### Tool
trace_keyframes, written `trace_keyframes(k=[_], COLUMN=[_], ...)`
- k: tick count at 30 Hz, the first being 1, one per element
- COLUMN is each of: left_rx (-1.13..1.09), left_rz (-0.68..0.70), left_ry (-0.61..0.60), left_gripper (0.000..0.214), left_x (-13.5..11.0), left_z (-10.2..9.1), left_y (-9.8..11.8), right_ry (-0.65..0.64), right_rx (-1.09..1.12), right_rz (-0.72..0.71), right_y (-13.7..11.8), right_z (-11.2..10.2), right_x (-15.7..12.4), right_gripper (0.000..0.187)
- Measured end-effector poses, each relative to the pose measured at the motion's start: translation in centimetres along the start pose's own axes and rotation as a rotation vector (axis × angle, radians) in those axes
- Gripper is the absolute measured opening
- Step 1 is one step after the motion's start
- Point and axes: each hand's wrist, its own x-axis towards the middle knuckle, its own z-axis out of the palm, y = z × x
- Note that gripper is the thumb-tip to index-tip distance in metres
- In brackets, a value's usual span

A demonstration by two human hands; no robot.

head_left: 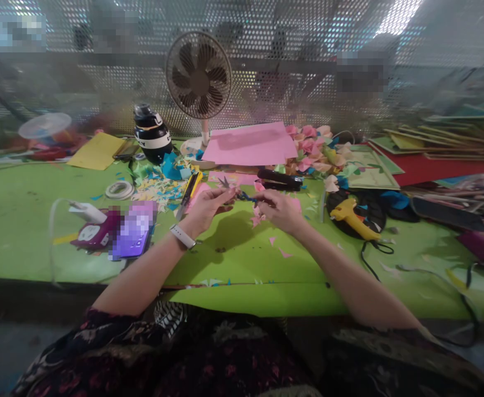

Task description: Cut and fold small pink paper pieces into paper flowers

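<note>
My left hand (211, 207), with a white watch band at its wrist, is closed, fingertips pinched around what looks like a small piece of pink paper. Opposite it, my right hand (281, 209) is closed on a small pair of scissors with dark blue handles (248, 197). Grey pointed tips, apparently the scissors' blades, show just past my left fingers. Under my right hand lie pink paper scraps (258, 216). A yellow and black box cutter (191, 193) rests beside my left hand. Behind my right hand is a black stapler (280, 180).
Pink sheets (250, 144) lie before a standing fan (199, 77). Folded paper flowers (312, 146) are heaped to their right. A yellow glue gun (355, 218) rests on a black round base, its cord trailing forward. At left are a phone (133, 237), tape roll (120, 189) and dark bottle (153, 138).
</note>
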Motion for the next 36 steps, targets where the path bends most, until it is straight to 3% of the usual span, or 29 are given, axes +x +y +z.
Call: trace_keyframes(k=[7,13,17,26,31,36], left_rx=[0.008,-0.025,-0.006,-0.006,-0.033,-0.064], left_rz=[-0.02,-0.057,-0.072,-0.108,-0.152,-0.194], left_ry=[0.039,-0.004,-0.025,-0.112,-0.07,-0.081], left_gripper=[0.032,0.044,0.042,0.029,0.02,0.025], left_x=[-0.7,-1.0,-0.9,-0.8,-1.2,-1.5], left_z=[1.4,2.1,2.0,1.7,1.9,2.2], left_y=[-1.2,-2.2,-2.6,-3.4,-2.6,-2.4], right_ry=[-0.199,-0.093,-0.096,0.055,0.107,0.123], right_rx=[0.252,0.348,0.421,0.226,0.143,0.138], right_rz=[0.144,0.121,0.105,0.017,-0.039,-0.07], right_y=[-1.0,-0.1,0.3,0.1,0.6,0.6], right_z=[0.4,2.5,3.0,3.0,2.5,2.3], right_x=[-0.8,-0.7,-0.7,-1.0,-0.8,-0.8], right_gripper=[0.026,0.028,0.029,0.032,0.035,0.039])
